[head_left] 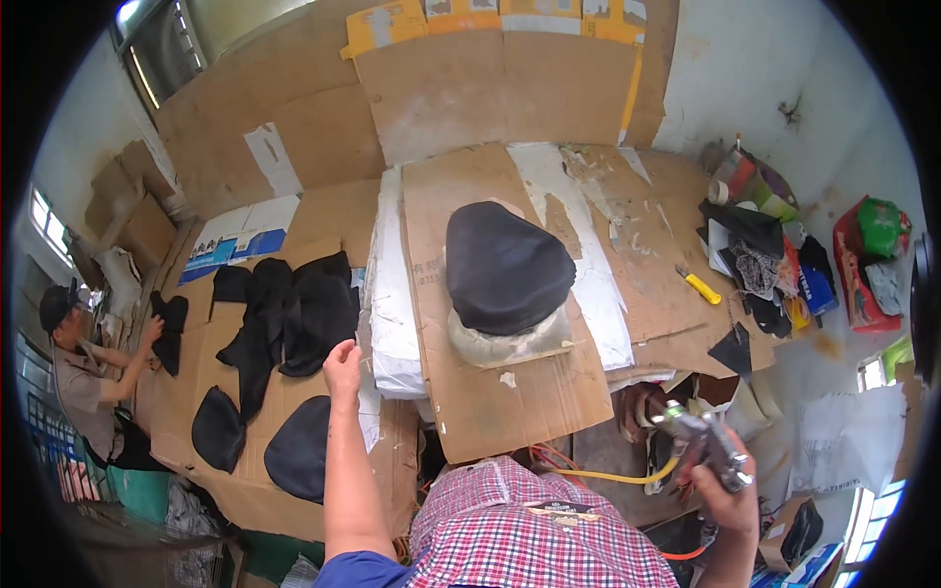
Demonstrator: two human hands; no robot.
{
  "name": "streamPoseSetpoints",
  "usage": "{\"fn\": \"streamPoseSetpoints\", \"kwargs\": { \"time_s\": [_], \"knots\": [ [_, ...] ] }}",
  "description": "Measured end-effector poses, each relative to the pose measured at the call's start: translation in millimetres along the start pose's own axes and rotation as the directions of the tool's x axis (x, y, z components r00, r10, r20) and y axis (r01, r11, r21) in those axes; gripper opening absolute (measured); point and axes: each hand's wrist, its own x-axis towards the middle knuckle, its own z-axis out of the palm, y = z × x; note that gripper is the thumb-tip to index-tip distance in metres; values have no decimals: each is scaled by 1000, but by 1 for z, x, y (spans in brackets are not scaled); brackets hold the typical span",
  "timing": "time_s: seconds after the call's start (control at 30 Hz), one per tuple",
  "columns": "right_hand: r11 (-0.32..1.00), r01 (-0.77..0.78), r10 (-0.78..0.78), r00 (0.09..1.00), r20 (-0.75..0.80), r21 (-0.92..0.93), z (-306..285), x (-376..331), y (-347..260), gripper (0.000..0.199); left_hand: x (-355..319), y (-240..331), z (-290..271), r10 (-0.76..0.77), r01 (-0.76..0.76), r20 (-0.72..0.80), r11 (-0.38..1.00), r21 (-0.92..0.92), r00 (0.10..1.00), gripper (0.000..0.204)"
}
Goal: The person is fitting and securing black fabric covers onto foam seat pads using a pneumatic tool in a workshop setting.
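Left hand point(342, 370) curled, contents unclear, right hand point(725, 495) wrapped around spray gun point(723, 459), yellow hose point(627, 479) partly hidden

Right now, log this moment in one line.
Left hand: near black pieces, contents unclear | Right hand: gripping spray gun | Centre: black rounded item atop pale base | Co-worker: handling black panel

On the worktop point(637, 284), in the middle, the seat piece point(510, 265) sits upon a block point(508, 349), and the block upon a cardboard sheet point(520, 416). To their left lie several cloth pieces point(321, 316); farther left is a co-worker point(86, 377). To their right lies a cutter knife point(701, 287), and beyond it a heap of articles point(753, 245). The spray gun point(723, 456), in the right fingers point(704, 478), is at front right.
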Motion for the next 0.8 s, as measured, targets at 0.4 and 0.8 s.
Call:
{"fn": "streamPoseSetpoints", "kwargs": {
  "time_s": [0.4,0.8],
  "knots": [
    [994,51,-58,996,-65,-101,-52,21,-30,54,-7,45,36,161,-169,85,981,96,983,27],
    [964,188,-148,967,207,-189,-173,108,-14,50,-104,171,224,531,-820,670,531,215,519,50]
  ]
}}
